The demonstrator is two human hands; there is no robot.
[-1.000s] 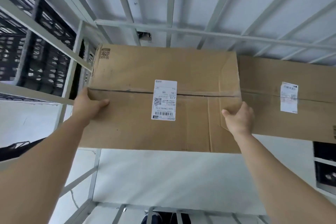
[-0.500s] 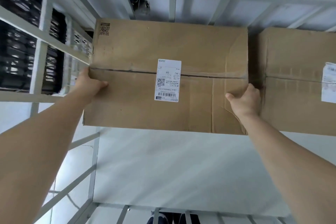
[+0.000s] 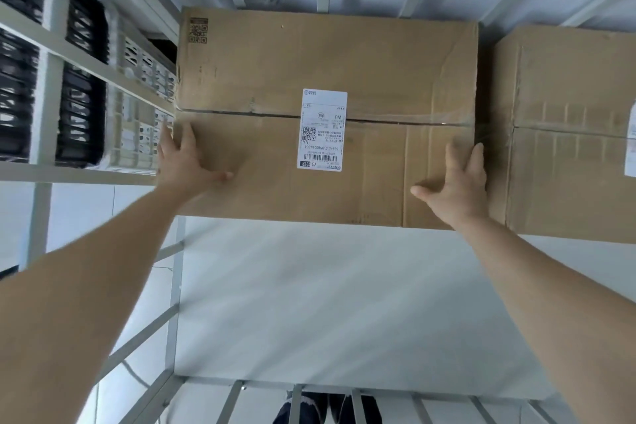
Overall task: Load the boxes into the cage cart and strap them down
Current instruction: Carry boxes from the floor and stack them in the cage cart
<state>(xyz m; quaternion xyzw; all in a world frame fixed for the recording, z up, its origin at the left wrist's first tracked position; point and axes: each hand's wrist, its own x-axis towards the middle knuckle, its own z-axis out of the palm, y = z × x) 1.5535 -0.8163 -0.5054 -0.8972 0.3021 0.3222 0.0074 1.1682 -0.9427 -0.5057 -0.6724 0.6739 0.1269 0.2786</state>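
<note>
A large brown cardboard box [image 3: 378,72] with a white shipping label [image 3: 322,129] lies on the white floor [image 3: 327,303] of the cage cart, against its far bars. My left hand [image 3: 186,165] lies flat on the box's top near its left edge, fingers spread. My right hand [image 3: 457,182] rests with straight fingers on the box's right edge, thumb out to the left. A second brown cardboard box [image 3: 568,134] stands to the right, a narrow dark gap between the two.
White metal cage bars [image 3: 89,58] run along the left side, the far side and the near edge. Black and white plastic crates [image 3: 79,113] are stacked outside the left bars. Bare white cart floor lies in front of the boxes.
The box has moved farther into the cart and settled beside the second box. Both hands have let go of its sides and now lie open on its top.
</note>
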